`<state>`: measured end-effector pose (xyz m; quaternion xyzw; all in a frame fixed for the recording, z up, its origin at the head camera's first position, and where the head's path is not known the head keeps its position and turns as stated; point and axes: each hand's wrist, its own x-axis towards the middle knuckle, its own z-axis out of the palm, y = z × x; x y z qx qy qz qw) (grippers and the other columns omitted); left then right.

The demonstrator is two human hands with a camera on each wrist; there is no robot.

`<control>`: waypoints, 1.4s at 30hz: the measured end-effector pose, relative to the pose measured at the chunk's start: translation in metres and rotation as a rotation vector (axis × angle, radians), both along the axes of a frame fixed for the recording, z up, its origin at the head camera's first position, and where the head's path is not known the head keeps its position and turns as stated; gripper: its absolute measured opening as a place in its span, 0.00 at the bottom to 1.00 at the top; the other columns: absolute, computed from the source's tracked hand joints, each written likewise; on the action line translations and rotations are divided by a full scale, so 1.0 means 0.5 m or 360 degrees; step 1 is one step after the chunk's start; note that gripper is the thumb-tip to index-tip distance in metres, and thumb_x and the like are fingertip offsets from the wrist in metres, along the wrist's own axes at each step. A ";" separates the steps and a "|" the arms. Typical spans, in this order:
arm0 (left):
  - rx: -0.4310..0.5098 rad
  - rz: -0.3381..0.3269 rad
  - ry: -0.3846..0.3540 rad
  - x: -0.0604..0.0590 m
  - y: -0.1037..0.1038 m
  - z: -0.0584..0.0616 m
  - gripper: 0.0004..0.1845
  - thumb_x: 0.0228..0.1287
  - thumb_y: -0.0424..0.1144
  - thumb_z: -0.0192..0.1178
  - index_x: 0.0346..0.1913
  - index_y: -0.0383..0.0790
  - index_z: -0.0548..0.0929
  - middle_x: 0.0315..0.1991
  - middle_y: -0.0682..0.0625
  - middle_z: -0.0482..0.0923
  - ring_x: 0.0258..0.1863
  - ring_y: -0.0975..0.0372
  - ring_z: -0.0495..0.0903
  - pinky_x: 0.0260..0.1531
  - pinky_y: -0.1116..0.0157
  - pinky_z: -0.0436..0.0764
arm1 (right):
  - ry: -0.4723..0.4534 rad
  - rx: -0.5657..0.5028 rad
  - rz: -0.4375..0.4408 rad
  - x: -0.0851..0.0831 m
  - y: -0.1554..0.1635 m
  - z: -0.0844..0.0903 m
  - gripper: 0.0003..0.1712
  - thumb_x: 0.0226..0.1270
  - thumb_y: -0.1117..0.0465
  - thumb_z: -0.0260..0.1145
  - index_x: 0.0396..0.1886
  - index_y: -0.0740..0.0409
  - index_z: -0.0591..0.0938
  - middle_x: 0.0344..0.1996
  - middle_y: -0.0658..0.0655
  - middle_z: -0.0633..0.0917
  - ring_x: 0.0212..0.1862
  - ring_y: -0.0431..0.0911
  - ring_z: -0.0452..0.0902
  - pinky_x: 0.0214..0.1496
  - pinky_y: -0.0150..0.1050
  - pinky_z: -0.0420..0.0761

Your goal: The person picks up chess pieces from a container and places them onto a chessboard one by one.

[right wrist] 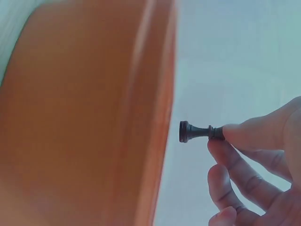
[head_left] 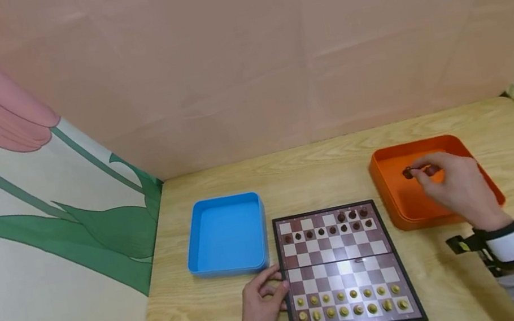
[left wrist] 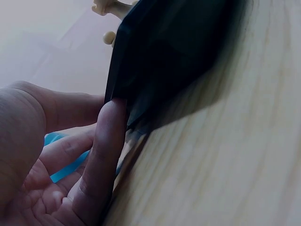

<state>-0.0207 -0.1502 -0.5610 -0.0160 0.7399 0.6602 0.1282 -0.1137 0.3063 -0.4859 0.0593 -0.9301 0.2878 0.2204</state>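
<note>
My right hand (head_left: 457, 185) is over the orange tray (head_left: 388, 203), pinching a dark chess piece (right wrist: 197, 132) between thumb and fingertips. The piece lies sideways in the right wrist view, base away from the hand, its top hidden by the fingers. At the left edge of the chessboard (head_left: 315, 258), my left hand (head_left: 260, 304) grips the rim with thumb and fingers. In the left wrist view the board's dark edge (left wrist: 123, 61) tilts up from the tabletop. Dark pawns (head_left: 321, 232) line one row, with three taller dark pieces (head_left: 352, 215) behind their right end.
Gold pieces (head_left: 358, 310) fill two rows at the near side of the board. Left of the board's far half stands a blue tray (head_left: 261, 234). Everything rests on a wooden table (head_left: 321, 172), with a pink cloth backdrop (head_left: 241, 71) behind it.
</note>
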 end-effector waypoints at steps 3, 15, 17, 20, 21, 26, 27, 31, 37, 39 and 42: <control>-0.0003 0.0000 0.0005 0.002 0.000 0.000 0.25 0.69 0.34 0.72 0.68 0.35 0.83 0.53 0.37 0.85 0.27 0.66 0.86 0.24 0.65 0.92 | 0.0004 -0.0003 0.0064 0.004 -0.031 0.013 0.07 0.65 0.69 0.76 0.42 0.59 0.90 0.36 0.60 0.91 0.30 0.51 0.77 0.15 0.29 0.66; -0.0058 -0.0013 0.0009 -0.003 0.000 0.000 0.25 0.70 0.35 0.72 0.68 0.36 0.83 0.53 0.39 0.85 0.28 0.65 0.86 0.24 0.64 0.92 | -0.0039 0.0006 0.0246 0.004 -0.135 0.048 0.09 0.65 0.69 0.77 0.44 0.58 0.90 0.38 0.59 0.90 0.27 0.46 0.72 0.17 0.31 0.68; -0.0071 -0.0016 0.0006 -0.005 0.000 -0.001 0.25 0.70 0.36 0.72 0.68 0.37 0.83 0.53 0.40 0.85 0.28 0.65 0.86 0.25 0.63 0.92 | -0.0047 0.0020 0.0277 0.004 -0.151 0.049 0.08 0.66 0.69 0.77 0.44 0.58 0.90 0.39 0.59 0.90 0.26 0.46 0.71 0.19 0.31 0.70; -0.0084 -0.0019 -0.0003 -0.006 -0.001 -0.002 0.25 0.70 0.36 0.72 0.68 0.39 0.83 0.53 0.41 0.85 0.29 0.65 0.86 0.25 0.63 0.93 | -0.0054 0.0024 0.0329 0.002 -0.176 0.049 0.08 0.65 0.69 0.77 0.43 0.57 0.90 0.39 0.57 0.91 0.29 0.46 0.74 0.27 0.34 0.77; -0.0081 -0.0019 0.0001 -0.006 -0.001 -0.003 0.25 0.70 0.36 0.72 0.68 0.39 0.83 0.53 0.41 0.85 0.29 0.65 0.86 0.25 0.63 0.93 | -0.0056 0.0023 0.0348 0.001 -0.184 0.050 0.08 0.65 0.69 0.77 0.42 0.56 0.90 0.39 0.57 0.91 0.32 0.47 0.75 0.30 0.35 0.78; -0.0056 -0.0021 0.0027 -0.005 -0.001 -0.004 0.25 0.70 0.35 0.72 0.68 0.36 0.83 0.53 0.39 0.85 0.28 0.65 0.86 0.25 0.64 0.92 | -0.0072 0.0014 0.0450 -0.004 -0.221 0.041 0.08 0.65 0.69 0.77 0.41 0.54 0.90 0.39 0.55 0.91 0.35 0.47 0.80 0.33 0.42 0.86; -0.0052 -0.0020 0.0030 -0.004 -0.001 -0.004 0.25 0.70 0.35 0.72 0.68 0.36 0.83 0.53 0.38 0.85 0.28 0.65 0.86 0.24 0.64 0.92 | -0.0077 0.0014 0.0465 -0.005 -0.227 0.038 0.08 0.65 0.69 0.77 0.41 0.54 0.90 0.39 0.55 0.91 0.35 0.47 0.80 0.32 0.41 0.87; -0.0050 -0.0013 0.0012 -0.006 -0.001 -0.003 0.25 0.70 0.36 0.72 0.68 0.37 0.83 0.53 0.39 0.85 0.29 0.65 0.86 0.25 0.66 0.92 | -0.0152 -0.0007 0.0506 -0.011 -0.248 0.024 0.07 0.66 0.68 0.77 0.41 0.54 0.90 0.40 0.54 0.91 0.38 0.48 0.82 0.34 0.46 0.91; -0.0060 -0.0007 -0.0012 -0.007 0.000 0.000 0.25 0.70 0.35 0.72 0.68 0.38 0.83 0.54 0.39 0.84 0.28 0.65 0.86 0.24 0.66 0.92 | -0.0310 -0.0050 0.0551 -0.019 -0.268 0.007 0.06 0.68 0.67 0.75 0.42 0.56 0.91 0.41 0.55 0.92 0.41 0.49 0.82 0.42 0.50 0.91; -0.0059 -0.0008 -0.0012 -0.007 0.000 0.001 0.25 0.70 0.35 0.72 0.68 0.37 0.83 0.54 0.38 0.84 0.28 0.65 0.86 0.24 0.67 0.91 | -0.0334 -0.0053 0.0560 -0.021 -0.272 -0.003 0.06 0.68 0.67 0.75 0.42 0.56 0.91 0.41 0.55 0.92 0.40 0.48 0.83 0.43 0.50 0.91; -0.0049 -0.0008 -0.0007 -0.006 -0.001 -0.001 0.25 0.70 0.35 0.72 0.68 0.37 0.83 0.54 0.38 0.84 0.28 0.65 0.86 0.24 0.66 0.91 | -0.0378 -0.0049 0.0566 -0.023 -0.277 -0.018 0.06 0.67 0.67 0.76 0.42 0.56 0.92 0.39 0.55 0.92 0.39 0.47 0.83 0.43 0.49 0.91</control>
